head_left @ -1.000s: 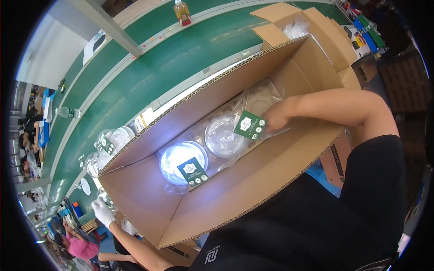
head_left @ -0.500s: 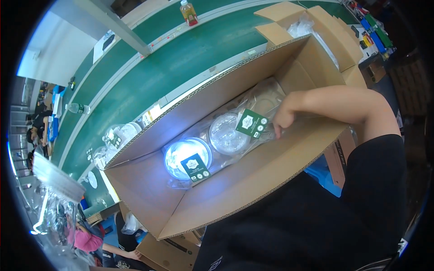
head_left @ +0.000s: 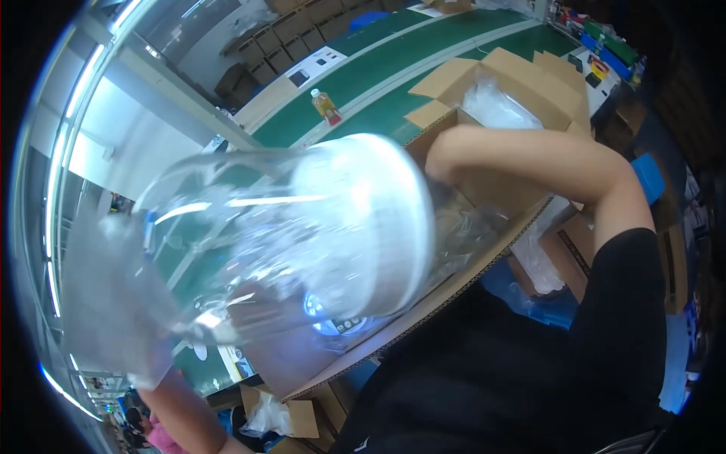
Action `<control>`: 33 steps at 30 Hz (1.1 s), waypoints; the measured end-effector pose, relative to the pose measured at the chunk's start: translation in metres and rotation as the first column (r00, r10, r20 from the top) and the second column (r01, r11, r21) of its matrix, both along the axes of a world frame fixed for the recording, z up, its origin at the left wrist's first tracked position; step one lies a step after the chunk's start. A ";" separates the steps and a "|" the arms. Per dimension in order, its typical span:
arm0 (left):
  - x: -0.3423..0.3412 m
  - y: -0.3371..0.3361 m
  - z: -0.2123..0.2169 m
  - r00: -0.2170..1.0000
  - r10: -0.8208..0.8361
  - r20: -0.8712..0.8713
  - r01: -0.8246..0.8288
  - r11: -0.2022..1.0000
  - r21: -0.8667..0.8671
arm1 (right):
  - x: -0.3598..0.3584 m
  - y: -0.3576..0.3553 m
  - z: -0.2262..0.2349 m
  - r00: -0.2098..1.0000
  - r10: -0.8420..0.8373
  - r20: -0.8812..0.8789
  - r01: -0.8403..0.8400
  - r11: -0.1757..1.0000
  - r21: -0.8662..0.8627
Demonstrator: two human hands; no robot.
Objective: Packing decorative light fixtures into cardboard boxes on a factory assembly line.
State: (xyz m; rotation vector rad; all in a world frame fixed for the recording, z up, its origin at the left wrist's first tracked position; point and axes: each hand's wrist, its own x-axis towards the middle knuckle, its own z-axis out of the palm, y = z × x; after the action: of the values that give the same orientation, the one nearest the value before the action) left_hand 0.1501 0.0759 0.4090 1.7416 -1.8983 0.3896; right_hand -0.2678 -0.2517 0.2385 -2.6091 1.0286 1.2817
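Observation:
A large clear jar (head_left: pixel 227 178) with a white round end (head_left: pixel 393 219) fills the middle of the view, smeared by motion. My left hand (head_left: pixel 113 303) grips its far-left end; it looks whitish and blurred, so I cannot make out the fingers or whether a glove or film covers it. Behind the jar is an open cardboard box (head_left: pixel 454 284), largely hidden by it. Inside lie clear plastic wrapping (head_left: pixel 465 231) and a brightly lit round piece (head_left: pixel 316 306). My right hand (head_left: pixel 446 155) is bent down at the box's far right part, its fingertips hidden.
A second open carton (head_left: pixel 522 72) holding a clear plastic bag (head_left: pixel 495 104) stands beyond the box. On the green bench (head_left: pixel 386 117) is a bottle (head_left: pixel 327 107) with red liquid. Another person (head_left: pixel 155 435) in pink is at the lower left. Smaller cartons (head_left: pixel 563 246) are at my right.
My left hand has brought the clear jar from the lower left up and over the box. My right hand has moved up from the box's contents. The view has turned upward.

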 end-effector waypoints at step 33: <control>-0.305 -0.214 -0.242 0.418 0.519 -0.746 0.371 0.652 0.661 | -0.083 -0.023 -0.025 0.136 0.310 0.941 0.195 0.923 -0.332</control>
State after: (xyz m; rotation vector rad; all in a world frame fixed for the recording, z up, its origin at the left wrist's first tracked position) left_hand -0.1551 -0.1383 0.1671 1.8471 -1.0631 -1.3776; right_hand -0.3505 -0.2750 0.2134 -2.7465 0.8181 -0.9535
